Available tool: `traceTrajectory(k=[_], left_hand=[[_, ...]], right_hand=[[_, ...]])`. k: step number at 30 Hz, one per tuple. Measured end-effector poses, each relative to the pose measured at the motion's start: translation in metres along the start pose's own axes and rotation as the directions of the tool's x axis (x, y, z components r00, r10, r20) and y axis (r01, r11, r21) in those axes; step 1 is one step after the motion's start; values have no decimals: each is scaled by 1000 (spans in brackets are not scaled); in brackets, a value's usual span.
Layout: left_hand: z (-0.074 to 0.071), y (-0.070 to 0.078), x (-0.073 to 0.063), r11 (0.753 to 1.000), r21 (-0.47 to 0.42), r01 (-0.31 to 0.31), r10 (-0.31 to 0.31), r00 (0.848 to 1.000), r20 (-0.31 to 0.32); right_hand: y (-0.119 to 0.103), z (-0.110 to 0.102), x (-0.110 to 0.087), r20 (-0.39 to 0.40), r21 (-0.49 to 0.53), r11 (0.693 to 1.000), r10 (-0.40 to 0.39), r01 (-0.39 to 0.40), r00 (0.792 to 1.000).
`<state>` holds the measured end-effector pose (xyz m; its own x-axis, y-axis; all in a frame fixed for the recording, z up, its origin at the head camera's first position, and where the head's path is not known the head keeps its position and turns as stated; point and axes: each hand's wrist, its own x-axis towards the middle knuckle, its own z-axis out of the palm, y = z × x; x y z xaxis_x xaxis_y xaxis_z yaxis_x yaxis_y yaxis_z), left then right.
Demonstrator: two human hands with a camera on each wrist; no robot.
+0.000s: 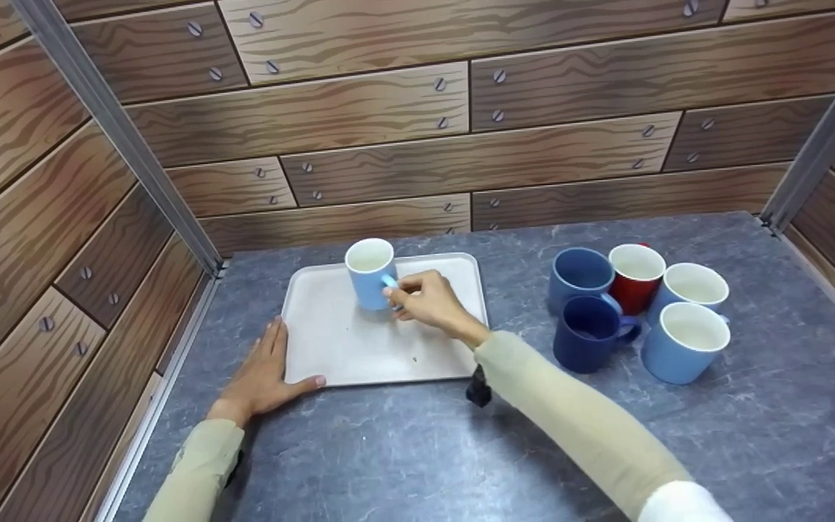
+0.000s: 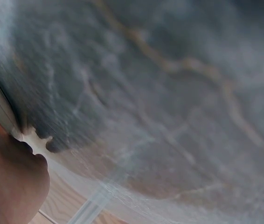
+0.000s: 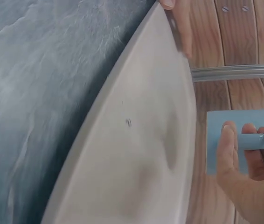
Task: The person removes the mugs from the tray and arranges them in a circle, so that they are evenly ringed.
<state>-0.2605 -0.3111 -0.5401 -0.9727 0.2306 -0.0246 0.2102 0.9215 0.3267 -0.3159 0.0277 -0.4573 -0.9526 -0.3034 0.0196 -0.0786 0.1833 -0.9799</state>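
Observation:
My right hand (image 1: 428,299) pinches the handle of a light blue mug (image 1: 372,288) with a white inside. The mug is upright over the back left part of a white tray (image 1: 381,355). In the right wrist view a gap shows between the mug's base (image 3: 210,140) and the tray's rim, with fingers curled round the handle. My left hand (image 1: 262,373) rests at the tray's front left corner, fingers straight along the left edge and thumb on the front edge. Only part of this hand (image 2: 15,182) appears in the left wrist view.
Right of the tray stands a group of mugs: a medium blue mug (image 1: 581,279), a dark blue mug (image 1: 586,341), a red mug (image 1: 633,290) and two light blue mugs (image 1: 678,359). Wood-patterned walls (image 1: 388,109) enclose the grey marbled table (image 1: 359,449).

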Motion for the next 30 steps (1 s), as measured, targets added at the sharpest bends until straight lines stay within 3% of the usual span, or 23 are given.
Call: traceTrajectory(k=[17, 30], left_hand=[[-3, -4, -1, 1000, -14, 1, -1, 1000, -15], [0, 2, -2, 1000, -17, 3, -3, 1000, -2]], right_hand=[[-11, -55, -53, 105, 8, 996, -91, 90, 990], [-7, -93, -103, 126, -23, 992, -116, 120, 985]])
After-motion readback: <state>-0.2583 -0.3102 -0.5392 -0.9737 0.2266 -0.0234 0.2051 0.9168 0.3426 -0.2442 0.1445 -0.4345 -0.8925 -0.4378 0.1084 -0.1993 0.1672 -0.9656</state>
